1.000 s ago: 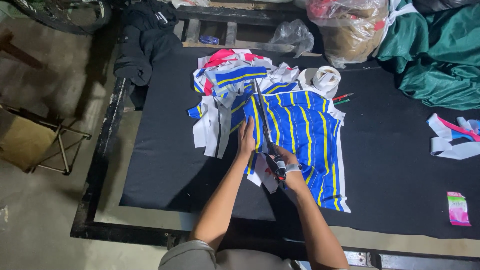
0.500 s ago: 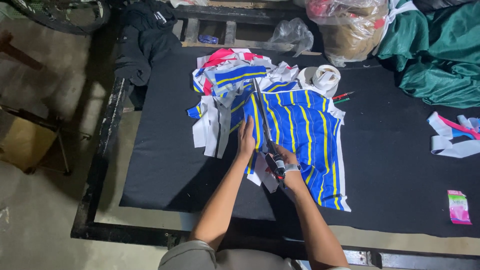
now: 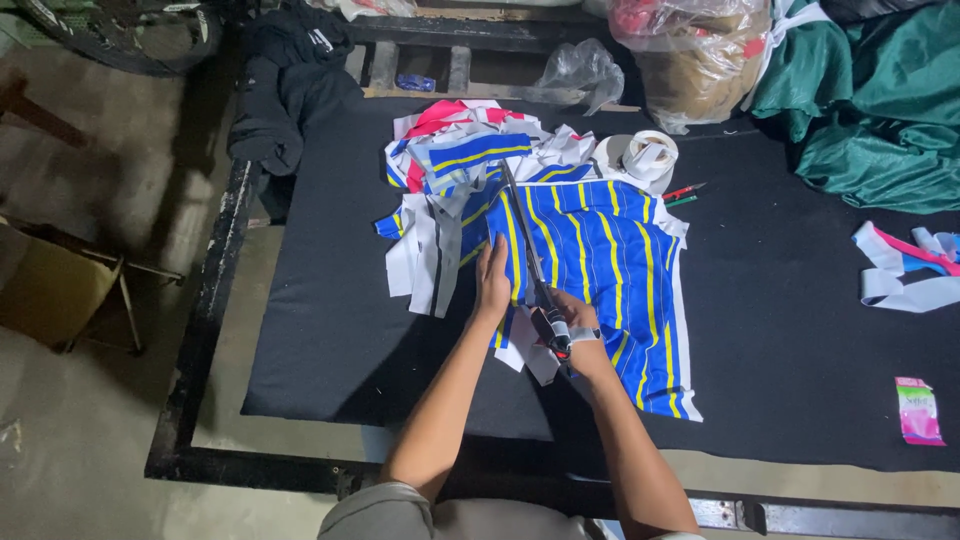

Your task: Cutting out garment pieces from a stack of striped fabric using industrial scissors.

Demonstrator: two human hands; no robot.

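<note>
The right hand [image 3: 570, 318] keeps a clenched grip on long scissors [image 3: 530, 262], blades lying over the blue striped fabric [image 3: 610, 270] (yellow lines) on the black tabletop [image 3: 330, 330]. The left hand [image 3: 492, 285] presses flat, released, on the fabric.

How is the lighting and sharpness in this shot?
Head view: dim overall, light falling on the striped cloth; left floor and top edge sink into shadow; plastic bag shows glare; hands and scissors fairly sharp.
</note>
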